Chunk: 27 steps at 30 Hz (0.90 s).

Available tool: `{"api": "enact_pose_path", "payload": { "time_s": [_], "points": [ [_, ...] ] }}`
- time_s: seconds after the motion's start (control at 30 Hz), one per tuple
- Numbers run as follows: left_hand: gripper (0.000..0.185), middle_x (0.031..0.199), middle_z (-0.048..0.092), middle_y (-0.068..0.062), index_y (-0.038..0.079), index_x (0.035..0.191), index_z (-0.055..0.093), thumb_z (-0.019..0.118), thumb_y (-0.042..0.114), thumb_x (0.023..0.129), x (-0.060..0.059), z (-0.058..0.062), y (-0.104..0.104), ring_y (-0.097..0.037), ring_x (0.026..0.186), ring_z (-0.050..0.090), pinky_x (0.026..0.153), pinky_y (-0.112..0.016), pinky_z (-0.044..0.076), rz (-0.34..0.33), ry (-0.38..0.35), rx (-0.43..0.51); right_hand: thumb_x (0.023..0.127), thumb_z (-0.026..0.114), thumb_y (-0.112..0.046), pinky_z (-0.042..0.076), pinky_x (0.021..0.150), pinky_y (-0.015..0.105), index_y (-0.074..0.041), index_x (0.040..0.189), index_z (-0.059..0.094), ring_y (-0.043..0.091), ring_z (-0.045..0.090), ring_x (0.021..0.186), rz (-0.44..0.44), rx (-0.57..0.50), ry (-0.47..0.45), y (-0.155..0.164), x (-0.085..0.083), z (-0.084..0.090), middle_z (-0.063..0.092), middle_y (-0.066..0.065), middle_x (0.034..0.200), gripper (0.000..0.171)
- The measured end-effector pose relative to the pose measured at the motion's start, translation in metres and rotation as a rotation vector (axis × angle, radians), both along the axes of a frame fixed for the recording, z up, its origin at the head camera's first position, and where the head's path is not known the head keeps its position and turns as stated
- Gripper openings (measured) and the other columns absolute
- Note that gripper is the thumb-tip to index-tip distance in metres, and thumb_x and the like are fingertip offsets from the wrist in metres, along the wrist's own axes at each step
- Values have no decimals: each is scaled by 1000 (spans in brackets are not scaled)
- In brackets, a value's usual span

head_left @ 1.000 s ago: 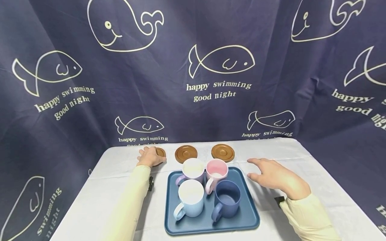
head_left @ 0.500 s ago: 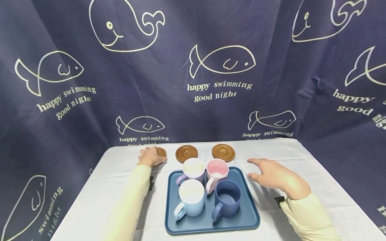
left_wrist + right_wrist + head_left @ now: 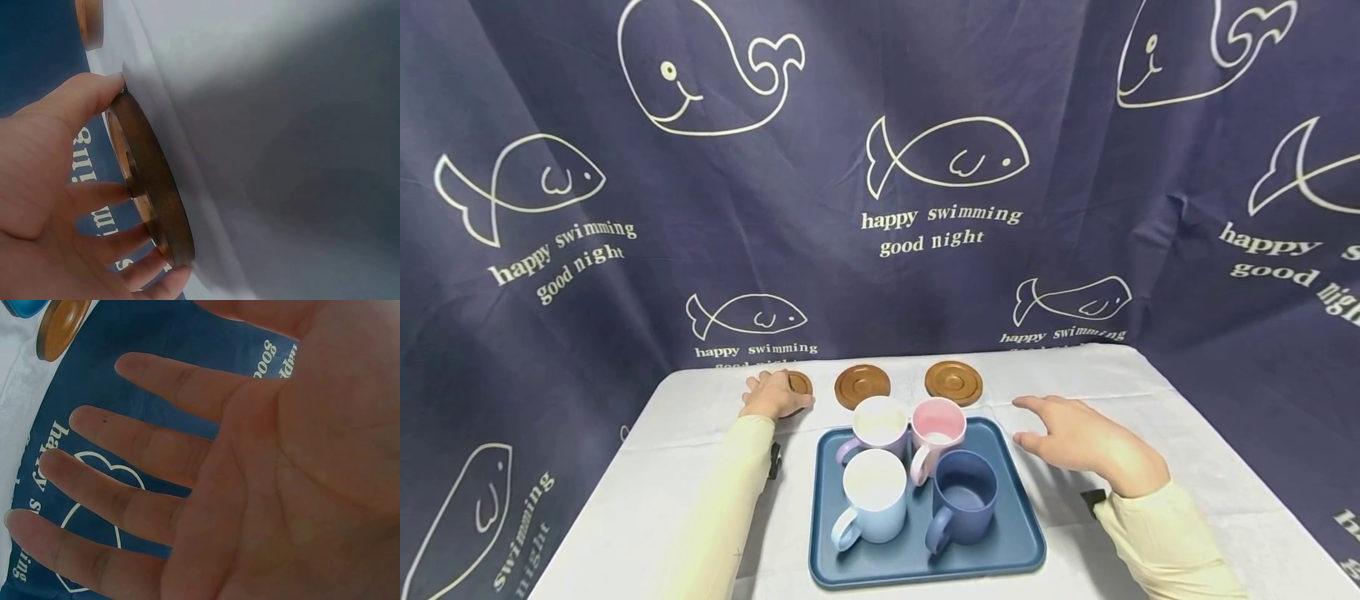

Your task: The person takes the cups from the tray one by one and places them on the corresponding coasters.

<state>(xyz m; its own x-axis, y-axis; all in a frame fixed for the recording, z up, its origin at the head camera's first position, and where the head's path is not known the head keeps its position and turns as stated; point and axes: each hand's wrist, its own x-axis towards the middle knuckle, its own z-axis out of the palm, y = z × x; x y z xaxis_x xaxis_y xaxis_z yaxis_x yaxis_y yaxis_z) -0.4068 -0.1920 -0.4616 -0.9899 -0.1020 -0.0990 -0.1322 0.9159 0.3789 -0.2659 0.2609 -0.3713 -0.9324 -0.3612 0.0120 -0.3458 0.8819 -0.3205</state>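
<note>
My left hand (image 3: 772, 395) grips a round wooden coaster (image 3: 802, 383) at the back left of the table. In the left wrist view its thumb is on one edge of the coaster (image 3: 153, 178) and the fingers spread over the opposite side. The coaster lies flat or nearly so; the hand covers part of it in the head view. Off to the right, my right hand (image 3: 1090, 442) holds nothing. Its fingers are extended and spread in the right wrist view, beside the tray (image 3: 1022, 533).
Two more wooden coasters (image 3: 862, 386) lie along the back edge. The blue tray bears a lavender mug (image 3: 880, 423), a pink mug (image 3: 938, 423), a light blue mug (image 3: 880, 508) and a dark blue mug (image 3: 966, 500). A navy curtain (image 3: 850, 308) hangs behind the table.
The view shifts very slightly as the head moves. Both hands, the coasters and the mugs stay where they were.
</note>
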Motion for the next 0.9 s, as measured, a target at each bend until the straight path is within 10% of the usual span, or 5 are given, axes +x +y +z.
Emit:
{"api": "enact_pose_path", "payload": {
  "time_s": [0.9],
  "points": [
    [77, 152, 43, -33, 6, 156, 44, 61, 39, 89, 17, 30, -2, -56, 132, 35, 103, -71, 35, -9, 127, 76, 93, 70, -32, 45, 105, 61, 0, 141, 58, 48, 58, 127, -10, -2, 6, 1, 2, 1, 63, 28, 133, 60]
  ]
}}
